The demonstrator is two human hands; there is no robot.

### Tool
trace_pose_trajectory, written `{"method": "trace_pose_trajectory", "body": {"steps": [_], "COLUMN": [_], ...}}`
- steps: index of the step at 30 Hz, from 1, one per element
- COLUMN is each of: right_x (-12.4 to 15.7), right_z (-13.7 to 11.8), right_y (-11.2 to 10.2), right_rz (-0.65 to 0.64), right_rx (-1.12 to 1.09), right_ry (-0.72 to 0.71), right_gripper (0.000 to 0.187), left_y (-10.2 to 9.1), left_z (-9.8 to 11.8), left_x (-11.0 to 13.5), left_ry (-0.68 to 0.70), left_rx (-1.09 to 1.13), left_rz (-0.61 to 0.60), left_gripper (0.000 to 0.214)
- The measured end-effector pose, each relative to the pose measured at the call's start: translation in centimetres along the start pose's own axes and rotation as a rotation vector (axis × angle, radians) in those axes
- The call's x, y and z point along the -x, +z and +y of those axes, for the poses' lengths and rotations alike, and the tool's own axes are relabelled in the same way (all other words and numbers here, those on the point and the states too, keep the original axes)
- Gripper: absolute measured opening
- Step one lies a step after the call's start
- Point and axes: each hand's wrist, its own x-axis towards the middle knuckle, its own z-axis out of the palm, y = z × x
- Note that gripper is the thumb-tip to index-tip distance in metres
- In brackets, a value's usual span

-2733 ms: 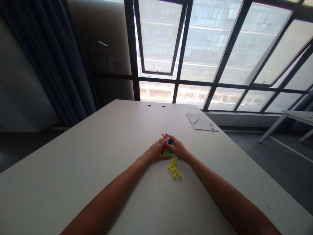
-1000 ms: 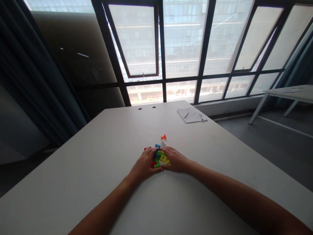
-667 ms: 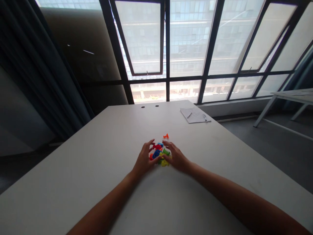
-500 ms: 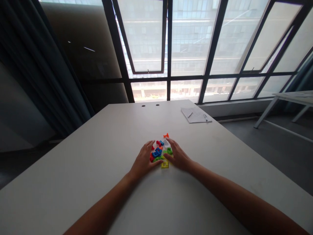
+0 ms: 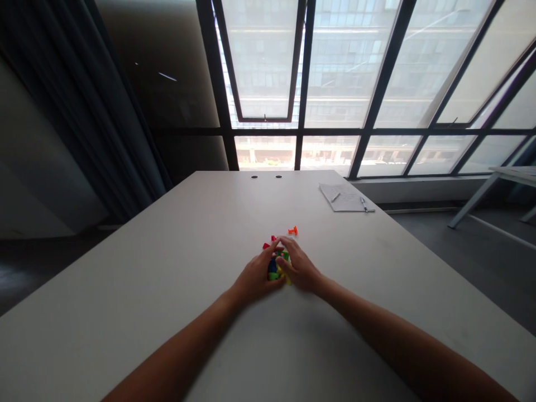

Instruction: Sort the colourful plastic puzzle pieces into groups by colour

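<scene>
My left hand [image 5: 254, 276] and my right hand [image 5: 302, 270] are cupped from both sides around a pile of small plastic pieces on the white table. Their fingers are extended and curved, with the fingertips nearly meeting at the far side. Between the palms show a blue piece [image 5: 272, 265], a green piece [image 5: 273, 276] and a bit of yellow [image 5: 288, 281]. Red pieces [image 5: 266, 246] stick out just beyond my left fingertips. An orange piece [image 5: 293, 230] lies apart, beyond my right hand. The hands cover most of the pile.
The white table [image 5: 167, 268] stretches away to the windows. At its far right lie sheets of paper [image 5: 345, 200] with a pen [image 5: 364, 204] on them. Two dark round holes sit near the far edge. Another white table [image 5: 513, 174] stands at the right.
Both hands have moved closer together, squeezing the spread pieces into a tighter pile. The orange piece remains outside the hands. The view has turned slightly left.
</scene>
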Motion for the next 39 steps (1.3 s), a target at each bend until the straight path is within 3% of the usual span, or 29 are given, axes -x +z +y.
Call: {"method": "trace_pose_trajectory", "body": {"steps": [4, 7, 9, 12, 16, 22, 31, 36, 39], "right_x": [-3.4, -5.5, -6.2, -6.5, -6.4, -5.8, -4.2, -3.9, -3.2], "right_z": [2.6, 5.6, 7.0, 7.3, 5.9, 4.6, 3.5, 3.1, 2.1], "right_y": [-1.9, -2.5, -2.3, -1.4, 0.0, 0.2, -1.1, -1.9, -3.5], "right_rz": [0.116, -0.006, -0.148, -0.286, -0.364, -0.227, 0.007, 0.121, 0.030], "right_rx": [0.183, 0.320, 0.326, 0.296, 0.283, 0.090, -0.482, -0.550, -0.475], "right_ry": [0.012, 0.150, 0.195, 0.153, 0.059, 0.056, 0.238, 0.283, 0.256], "right_gripper": [0.048, 0.052, 0.052, 0.049, 0.039, 0.027, 0.035, 0.029, 0.028], "left_y": [-0.6, -0.9, -0.7, 0.0, 0.3, -0.2, -0.9, -1.6, -2.1], "left_z": [0.4, 0.2, -0.2, -1.0, -1.2, -0.9, -0.7, 0.0, 0.5], "left_x": [-0.2, -0.3, -0.3, -0.4, -0.6, -0.8, -0.8, -0.6, -0.7], "left_ry": [0.012, -0.044, -0.110, -0.217, -0.259, -0.235, -0.080, -0.035, -0.036], "left_rx": [-0.108, -0.259, -0.332, -0.348, -0.285, -0.264, -0.054, 0.018, 0.004], "left_rz": [0.191, 0.290, 0.272, 0.123, -0.032, 0.024, 0.106, 0.194, 0.236], "left_gripper": [0.063, 0.048, 0.062, 0.103, 0.115, 0.071, 0.049, 0.037, 0.029]}}
